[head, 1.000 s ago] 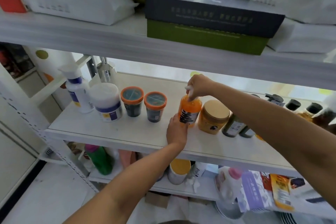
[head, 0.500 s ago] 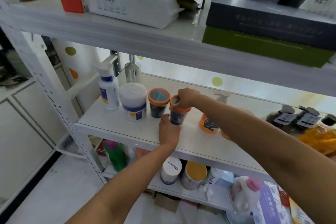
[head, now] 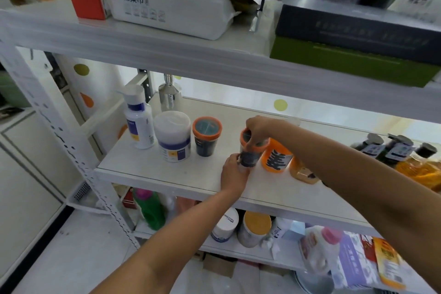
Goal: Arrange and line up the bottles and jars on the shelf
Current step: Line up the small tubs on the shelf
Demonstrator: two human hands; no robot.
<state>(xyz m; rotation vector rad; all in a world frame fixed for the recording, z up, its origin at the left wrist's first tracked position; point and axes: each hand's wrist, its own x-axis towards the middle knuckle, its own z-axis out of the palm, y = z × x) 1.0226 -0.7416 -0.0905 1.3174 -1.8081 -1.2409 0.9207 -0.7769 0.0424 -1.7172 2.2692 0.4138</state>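
Two hands grip one orange-lidded jar on the shelf: right hand closed over its lid, left hand around its base. It seems tilted; it stands just beside the orange bottle, and a careless shove could topple that.

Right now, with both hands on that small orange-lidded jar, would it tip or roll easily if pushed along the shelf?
The orange-lidded jar looks short, so it would probably slide rather than topple. It seems rigid plastic, likely not fragile. The right hand grips its lid and the left hand steadies its base, suggesting it is light. On its side, its round body could roll.
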